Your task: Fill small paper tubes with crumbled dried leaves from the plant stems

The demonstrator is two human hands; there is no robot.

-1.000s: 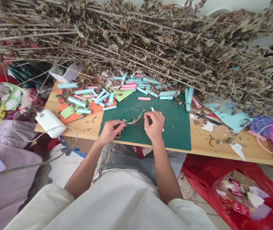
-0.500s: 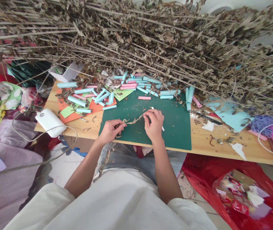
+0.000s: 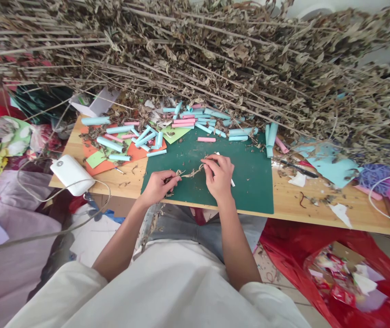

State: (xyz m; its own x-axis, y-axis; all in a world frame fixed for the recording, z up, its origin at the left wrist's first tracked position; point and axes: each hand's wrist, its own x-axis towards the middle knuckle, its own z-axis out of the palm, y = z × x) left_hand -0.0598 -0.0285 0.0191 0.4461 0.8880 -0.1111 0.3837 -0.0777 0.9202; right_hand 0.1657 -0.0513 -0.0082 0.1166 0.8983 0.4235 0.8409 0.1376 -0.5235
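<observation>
A thin dried plant stem with shrivelled leaves (image 3: pixel 191 174) stretches between my two hands over the dark green mat (image 3: pixel 249 191). My left hand (image 3: pixel 158 186) is closed around one end of it near the mat's left side, and leafy bits hang below that hand. At the stem's other end, my right hand (image 3: pixel 219 175) pinches the tip between thumb and fingers. A white strip (image 3: pixel 232 183) lies on the mat, partly hidden behind my right hand. Just beyond the hands is a short pink paper roll (image 3: pixel 206 139).
A large heap of dried stalks (image 3: pixel 195 59) spans the back. Blue paper rolls (image 3: pixel 110 144) lie on orange paper (image 3: pixel 102 169). A white power bank (image 3: pixel 72 175) with a cable sits left; a black pen (image 3: pixel 299 169) lies right. A red bag (image 3: pixel 283 241) hangs below the front edge.
My right hand's fingers have shifted slightly to the left along the stem's end. My left hand and the surroundings look the same.
</observation>
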